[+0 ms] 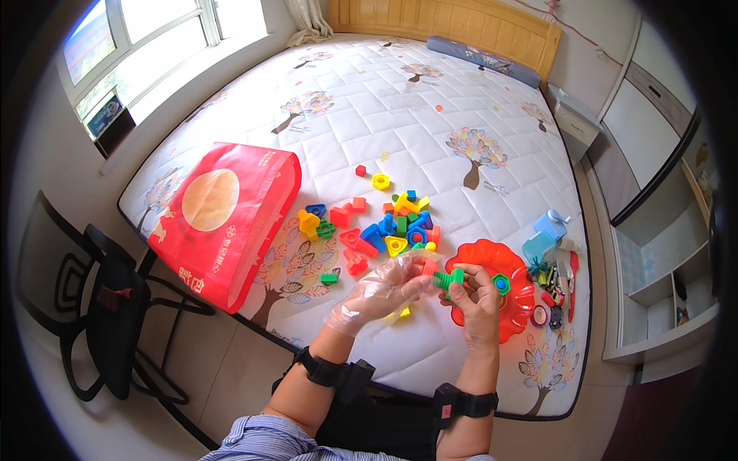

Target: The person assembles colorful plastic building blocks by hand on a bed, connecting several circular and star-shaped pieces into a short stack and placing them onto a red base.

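Now, red scalloped tray (518, 312), green-and-blue piece (500, 284) inside; hands (480, 306) pinching green bolt (447, 281)

To my left I'm seeing a red bag (238, 229) lying on the mattress (369, 127) and a black chair (115, 338) standing beside the bed; a wooden headboard (469, 28) is rising at the far end.

The right hand (478, 309) is covering part of the green bolt (446, 282) and red bowl (492, 252). The gloved left hand (384, 289) is partly hiding a yellow block (405, 313). The lower edge is cutting off the striped sleeve (261, 439). Small items (555, 316) beside the bowl are appearing too indistinct to identify.
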Tool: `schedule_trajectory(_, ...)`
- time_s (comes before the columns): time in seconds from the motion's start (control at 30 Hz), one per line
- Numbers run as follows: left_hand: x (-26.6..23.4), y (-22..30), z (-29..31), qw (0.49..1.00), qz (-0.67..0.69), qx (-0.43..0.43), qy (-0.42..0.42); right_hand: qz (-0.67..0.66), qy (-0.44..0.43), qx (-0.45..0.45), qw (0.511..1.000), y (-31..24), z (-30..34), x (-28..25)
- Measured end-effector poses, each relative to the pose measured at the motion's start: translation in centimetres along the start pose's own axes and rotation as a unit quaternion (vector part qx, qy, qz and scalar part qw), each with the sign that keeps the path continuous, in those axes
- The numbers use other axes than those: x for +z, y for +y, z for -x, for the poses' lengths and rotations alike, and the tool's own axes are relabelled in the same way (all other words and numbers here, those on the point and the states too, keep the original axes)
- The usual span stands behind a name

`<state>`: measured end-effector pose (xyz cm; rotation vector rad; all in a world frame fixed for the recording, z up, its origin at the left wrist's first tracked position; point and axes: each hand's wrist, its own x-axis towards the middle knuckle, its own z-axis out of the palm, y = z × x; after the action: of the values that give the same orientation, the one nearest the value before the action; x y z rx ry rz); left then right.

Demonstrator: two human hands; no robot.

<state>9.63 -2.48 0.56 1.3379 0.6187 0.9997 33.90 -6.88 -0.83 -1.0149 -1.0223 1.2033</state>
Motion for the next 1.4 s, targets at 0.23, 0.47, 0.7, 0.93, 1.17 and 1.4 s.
schedule_trajectory(0.23,-3.7,-4.1,-1.1,0.948,-0.25,-0.173,0.094,0.087,-0.089,-0.073,0.99,-0.2,-0.1,1.5)
schedule_trajectory(0.47,-0.7,0.5,-0.5,0.971,-0.223,0.088,-0.009,0.01,0.046,0.009,0.999,0.7,-0.8,-0.1)
schedule_trajectory(0.7,-1.9,0.1,0.5,0.99,-0.135,-0.038,0.036,0.008,-0.024,-0.017,1.0,0.7,0.0,0.9)
schedule_trajectory(0.93,-6.2,1.7,1.4,0.958,-0.166,-0.103,0.209,0.018,0.066,-0.03,0.997,0.0,-0.1,0.7)
schedule_trajectory(1.17,-10.0,-1.1,2.2,0.948,-0.178,-0.15,0.218,0.048,0.125,0.008,0.991,-0.4,-0.2,0.6)
schedule_trajectory(1.4,-9.7,-3.6,2.1,0.951,-0.175,-0.178,0.182,0.048,0.139,0.007,0.989,-0.7,-0.1,0.6)
